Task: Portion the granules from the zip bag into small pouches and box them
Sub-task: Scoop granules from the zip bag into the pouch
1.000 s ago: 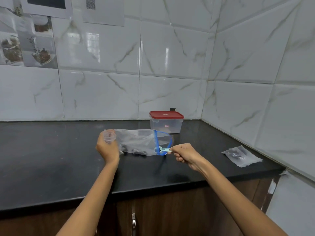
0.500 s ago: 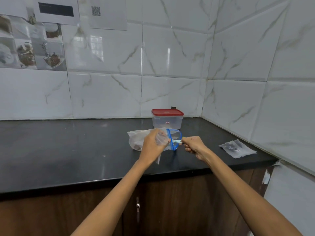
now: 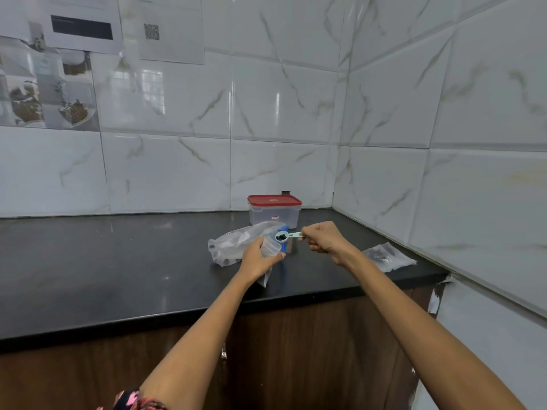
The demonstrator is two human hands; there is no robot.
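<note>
- Showing a black countertop point(image 3: 118, 261) set into a corner of white marbled wall tiles, with printed sheets stuck high on the left wall; two bare forearms reaching in from below.
- Lying on its side near the middle of the countertop: large clear zip bag point(image 3: 233, 244), long axis running left to right, blue zip mouth point(image 3: 284, 247) facing right toward the right hand, dark granules gathered low along its near edge.
- Standing behind the zip bag, close to the back wall: clear storage box point(image 3: 273, 214) with red lid fitted on, so boxing not yet begun.
- Resting flat well to the right, near the side wall: small pouch point(image 3: 384, 257) already holding dark granules, so at least one portion apparently done.
- Curling round a second small clear pouch point(image 3: 270, 247): left hand point(image 3: 257, 260), fingers and thumb wrapped about it, mouth held up and tilted toward the spoon, bottom end hanging below the palm; looks unfilled as yet.
- Pinching the handle end of a pale blue-green measuring spoon point(image 3: 288, 235): right hand point(image 3: 322, 242), other fingers folded in.
- Pointing left, handle running roughly level from right to left: spoon bowl loaded with dark granules point(image 3: 281, 237), poised just above the held pouch's mouth.
- Judging overall: early to middle stage, current scoop ready to tip, then sealing, more portions, lid off, pouches into box.
</note>
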